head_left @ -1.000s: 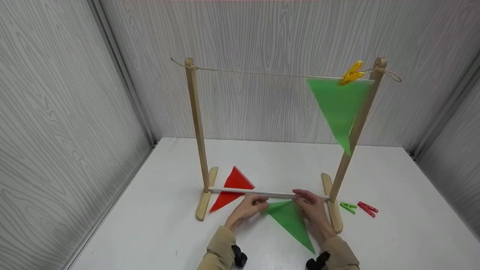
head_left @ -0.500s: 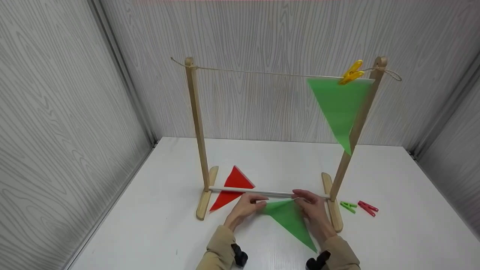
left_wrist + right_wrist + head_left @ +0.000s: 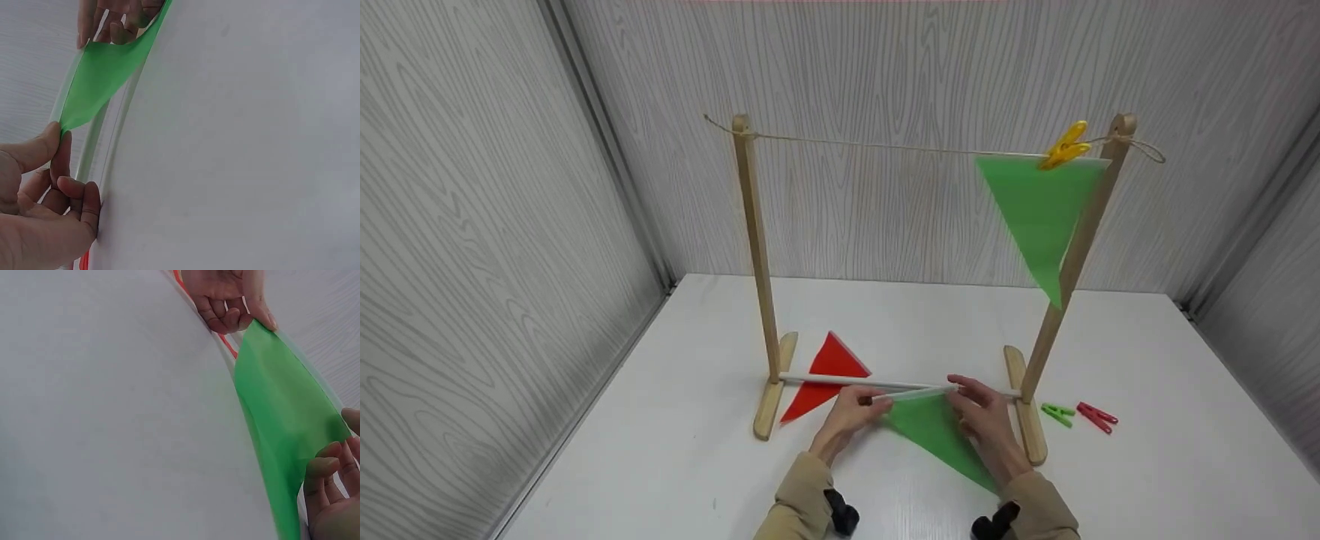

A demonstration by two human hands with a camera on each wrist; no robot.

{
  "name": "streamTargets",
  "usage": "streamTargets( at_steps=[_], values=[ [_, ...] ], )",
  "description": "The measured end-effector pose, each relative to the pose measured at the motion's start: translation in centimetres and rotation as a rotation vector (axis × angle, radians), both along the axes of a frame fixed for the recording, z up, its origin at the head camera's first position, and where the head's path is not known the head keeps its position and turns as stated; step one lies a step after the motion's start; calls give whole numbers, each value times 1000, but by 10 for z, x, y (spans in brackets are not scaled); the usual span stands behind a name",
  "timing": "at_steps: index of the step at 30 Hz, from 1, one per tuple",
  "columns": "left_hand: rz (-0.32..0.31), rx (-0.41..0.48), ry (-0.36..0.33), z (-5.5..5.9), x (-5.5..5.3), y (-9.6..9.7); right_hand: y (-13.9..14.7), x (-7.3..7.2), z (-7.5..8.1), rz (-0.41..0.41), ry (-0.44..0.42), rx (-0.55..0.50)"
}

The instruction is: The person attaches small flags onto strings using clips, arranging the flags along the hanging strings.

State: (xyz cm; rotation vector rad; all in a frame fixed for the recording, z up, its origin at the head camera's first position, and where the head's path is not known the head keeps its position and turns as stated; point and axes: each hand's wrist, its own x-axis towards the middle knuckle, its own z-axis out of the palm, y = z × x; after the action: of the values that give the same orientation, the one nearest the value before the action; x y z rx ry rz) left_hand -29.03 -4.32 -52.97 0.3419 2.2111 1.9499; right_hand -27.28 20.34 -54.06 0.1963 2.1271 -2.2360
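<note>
A green triangular pennant (image 3: pixel 928 426) with a white top edge is held between both hands, just in front of the stand's white crossbar (image 3: pixel 817 379). My left hand (image 3: pixel 849 415) pinches its left corner between thumb and forefinger, clear in the left wrist view, where the pennant (image 3: pixel 97 79) spans both hands. My right hand (image 3: pixel 986 424) pinches the other top corner; in the right wrist view its fingers (image 3: pixel 323 467) lie against the cloth. The pennant's tip hangs toward the right sleeve. A red pennant (image 3: pixel 834 360) lies on the table beneath the crossbar at the left.
A wooden stand with a left post (image 3: pixel 755 255) and a right post (image 3: pixel 1080 255) carries a string (image 3: pixel 877 145). A yellow clothespin (image 3: pixel 1065 146) holds another green pennant (image 3: pixel 1039 210) there. Green (image 3: pixel 1057 413) and red (image 3: pixel 1097 417) clothespins lie right of the stand.
The held green pennant has been raised a little and tilted, so its white top edge now shows between the hands. Both hands stay nearly in place; the hanging pennant and clothespins have not moved.
</note>
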Motion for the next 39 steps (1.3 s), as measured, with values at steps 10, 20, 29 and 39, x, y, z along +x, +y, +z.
streamTargets(
  at_steps=[10, 20, 29, 39],
  values=[
    [73, 63, -93, 0, -2, 2, -1, 0, 2, -25, -49, -44],
    [123, 88, -103, -2, -5, 1, 4, -1, 5, -26, 8, -13],
    [116, 99, -124, 1, -3, 1, 12, 3, 18, -61, 28, 112],
    [111, 89, -159, -2, -2, 1, 36, 19, 29, -138, 31, 88]
  ],
)
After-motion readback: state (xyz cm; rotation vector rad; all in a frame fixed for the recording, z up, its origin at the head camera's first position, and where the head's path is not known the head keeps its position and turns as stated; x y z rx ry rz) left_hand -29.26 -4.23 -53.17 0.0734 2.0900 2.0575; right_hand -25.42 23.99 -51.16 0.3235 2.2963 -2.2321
